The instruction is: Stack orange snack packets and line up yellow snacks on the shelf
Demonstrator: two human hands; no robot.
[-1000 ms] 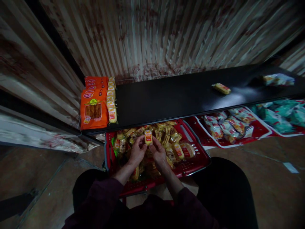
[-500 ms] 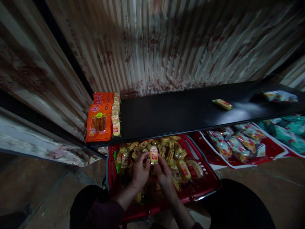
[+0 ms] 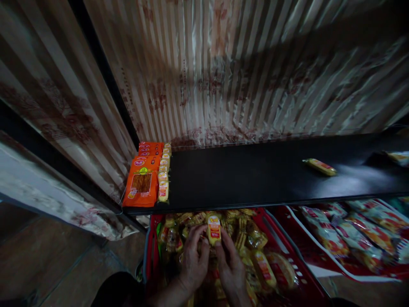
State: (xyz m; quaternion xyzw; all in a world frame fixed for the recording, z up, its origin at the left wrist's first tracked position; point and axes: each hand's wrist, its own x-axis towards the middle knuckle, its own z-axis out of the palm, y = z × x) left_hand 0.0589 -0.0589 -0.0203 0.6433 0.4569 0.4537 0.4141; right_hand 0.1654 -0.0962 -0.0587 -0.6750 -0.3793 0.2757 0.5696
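A small yellow packaged snack cake [image 3: 214, 230] with a red and white label is held upright between my two hands, label facing me. My left hand [image 3: 195, 260] grips its left edge with curled fingers. On the other side my right hand [image 3: 231, 266] pinches the right edge, thumb low on the front. Both hands are above a red shopping basket [image 3: 277, 232] full of wrapped yellow snacks. On the black shelf [image 3: 223, 175] beyond, a row of similar snack cakes [image 3: 163, 189] stands beside orange snack bags [image 3: 140, 183] at the left end.
One wrapped snack [image 3: 320, 166] lies alone on the shelf toward the right, with another package [image 3: 399, 157] near the right edge. A second red basket [image 3: 290, 217] holding white-and-red bags [image 3: 364, 238] stands below the shelf. Striped curtain [image 3: 217, 85] hangs behind, and a dark post [image 3: 105, 72] rises at left.
The camera view has tilted upward and shifted left, so the shelf and baskets appear lower and farther right. Both hands still hold the snack cake above the basket.
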